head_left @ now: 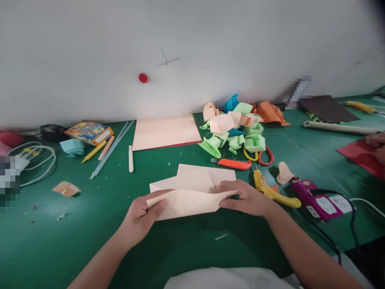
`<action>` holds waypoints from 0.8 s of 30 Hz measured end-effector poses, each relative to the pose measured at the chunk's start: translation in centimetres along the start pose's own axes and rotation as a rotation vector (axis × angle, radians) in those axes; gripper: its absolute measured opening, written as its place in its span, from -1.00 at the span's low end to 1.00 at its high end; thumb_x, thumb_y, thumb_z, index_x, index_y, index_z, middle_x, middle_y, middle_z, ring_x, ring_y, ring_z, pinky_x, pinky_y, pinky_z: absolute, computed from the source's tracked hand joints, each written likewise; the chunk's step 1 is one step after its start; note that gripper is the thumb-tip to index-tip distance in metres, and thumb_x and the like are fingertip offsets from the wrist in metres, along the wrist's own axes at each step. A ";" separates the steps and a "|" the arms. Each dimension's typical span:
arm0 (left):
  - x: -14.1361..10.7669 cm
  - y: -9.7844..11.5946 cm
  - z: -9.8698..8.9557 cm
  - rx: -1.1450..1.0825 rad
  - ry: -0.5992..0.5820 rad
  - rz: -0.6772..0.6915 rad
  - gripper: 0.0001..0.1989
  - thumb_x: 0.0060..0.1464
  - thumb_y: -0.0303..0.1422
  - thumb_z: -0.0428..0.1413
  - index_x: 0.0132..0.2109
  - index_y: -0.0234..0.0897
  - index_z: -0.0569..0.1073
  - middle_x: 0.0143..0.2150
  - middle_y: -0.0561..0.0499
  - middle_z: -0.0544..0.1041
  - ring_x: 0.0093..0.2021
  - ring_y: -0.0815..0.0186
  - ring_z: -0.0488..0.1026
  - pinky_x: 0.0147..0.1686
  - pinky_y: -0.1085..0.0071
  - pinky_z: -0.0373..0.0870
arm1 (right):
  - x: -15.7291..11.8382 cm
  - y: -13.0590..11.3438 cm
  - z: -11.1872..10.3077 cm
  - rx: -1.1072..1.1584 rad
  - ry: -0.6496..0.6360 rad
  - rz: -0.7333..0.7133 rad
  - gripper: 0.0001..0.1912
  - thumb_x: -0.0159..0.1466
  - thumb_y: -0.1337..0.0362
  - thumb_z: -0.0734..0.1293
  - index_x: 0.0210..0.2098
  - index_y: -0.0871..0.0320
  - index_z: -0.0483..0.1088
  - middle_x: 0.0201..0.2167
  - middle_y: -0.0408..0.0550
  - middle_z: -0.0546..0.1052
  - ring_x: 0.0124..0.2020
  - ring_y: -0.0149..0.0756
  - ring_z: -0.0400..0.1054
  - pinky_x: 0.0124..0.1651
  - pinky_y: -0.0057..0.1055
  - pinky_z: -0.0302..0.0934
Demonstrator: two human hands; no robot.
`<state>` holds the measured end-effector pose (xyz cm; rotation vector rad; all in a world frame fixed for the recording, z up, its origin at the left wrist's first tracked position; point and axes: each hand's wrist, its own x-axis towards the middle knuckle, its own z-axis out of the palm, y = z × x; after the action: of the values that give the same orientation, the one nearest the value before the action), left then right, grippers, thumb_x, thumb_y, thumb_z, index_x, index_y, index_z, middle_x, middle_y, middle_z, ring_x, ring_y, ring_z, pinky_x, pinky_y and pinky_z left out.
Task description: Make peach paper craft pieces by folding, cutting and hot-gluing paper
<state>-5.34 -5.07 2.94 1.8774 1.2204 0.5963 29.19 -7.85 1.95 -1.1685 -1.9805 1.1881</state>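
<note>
"Where was the folded pale paper?"

"It was above the near part of the green table. The left hand was closed on its left end, and the right hand pinched its right end."

"And how was the room?"

"Behind the table stood a pale wall, which had one red disc. Near this wall lay flat sheets and, to their right, a colourful paper heap. Another person's hand touched red paper at the right edge."
</note>
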 end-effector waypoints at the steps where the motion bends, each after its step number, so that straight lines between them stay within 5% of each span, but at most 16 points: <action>1: 0.0 -0.1 -0.1 -0.013 -0.003 -0.017 -0.51 0.31 0.02 0.04 0.12 -0.18 0.62 0.01 -0.06 0.69 -0.10 0.06 0.66 -0.16 0.28 0.63 | 0.0 -0.1 0.0 0.031 -0.011 0.007 -0.68 0.37 0.06 0.40 0.05 0.02 0.57 -0.10 -0.02 0.61 -0.09 -0.15 0.50 0.00 -0.21 0.37; 3: 0.2 -0.3 -0.4 -0.012 -0.062 0.072 -0.48 0.29 0.03 0.07 0.16 -0.21 0.59 0.02 -0.12 0.68 -0.08 0.04 0.65 -0.13 0.24 0.63 | 0.1 -0.3 -0.2 0.089 -0.038 -0.046 -0.68 0.40 0.07 0.37 0.08 0.02 0.54 -0.02 -0.01 0.60 0.03 -0.13 0.48 0.14 -0.15 0.33; 8: 0.7 -0.6 -0.3 0.156 -0.305 0.517 -0.22 0.18 -0.05 0.21 0.46 -0.07 0.19 0.42 -0.16 0.34 0.39 -0.03 0.32 0.35 0.05 0.29 | 0.3 -0.6 -0.2 0.104 -0.039 -0.183 -0.82 0.47 0.17 0.27 -0.12 -0.01 0.53 0.22 -0.07 0.53 0.42 -0.17 0.14 0.44 0.00 0.01; 14: 1.4 -0.5 0.4 0.437 -0.513 0.615 -0.19 0.14 -0.21 0.17 0.49 -0.01 0.11 0.49 -0.05 0.20 0.45 0.01 0.22 0.38 0.02 0.20 | 0.3 -0.1 0.3 0.029 -0.054 -0.036 -0.78 0.48 0.13 0.24 -0.01 -0.03 0.50 0.04 -0.05 0.61 0.22 -0.14 0.37 0.26 -0.10 0.23; 17: 1.2 -0.5 0.1 0.402 -0.521 0.529 -0.43 0.30 -0.28 0.04 0.42 -0.02 0.26 0.45 -0.04 0.29 0.44 0.07 0.25 0.39 0.03 0.19 | 0.3 0.1 0.1 -0.011 0.018 0.139 -0.68 0.47 0.02 0.22 -0.04 0.05 0.51 -0.07 -0.04 0.59 -0.06 -0.15 0.47 0.01 -0.23 0.33; 19: 0.8 -0.6 -0.1 0.316 -0.410 0.390 -0.54 0.38 -0.26 -0.03 0.36 -0.03 0.36 0.37 -0.03 0.42 0.36 0.10 0.37 0.35 0.07 0.28 | 0.3 -0.1 0.1 -0.021 0.070 0.204 -0.64 0.46 -0.02 0.22 -0.07 0.09 0.49 -0.13 -0.06 0.57 -0.17 -0.19 0.44 -0.10 -0.30 0.30; 24: 0.4 -1.3 -0.2 0.118 -0.180 -0.057 -0.51 0.28 0.04 0.06 0.14 -0.15 0.56 0.06 -0.05 0.66 0.01 0.02 0.62 -0.04 0.17 0.62 | 0.8 -0.6 1.4 -0.033 0.233 0.306 -0.61 0.45 -0.03 0.20 -0.01 0.09 0.47 -0.24 -0.11 0.54 -0.29 -0.23 0.37 -0.28 -0.36 0.21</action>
<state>-5.99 -4.35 2.03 1.9408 1.2091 0.3227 27.44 -7.83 1.83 -1.5923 -1.6954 1.1074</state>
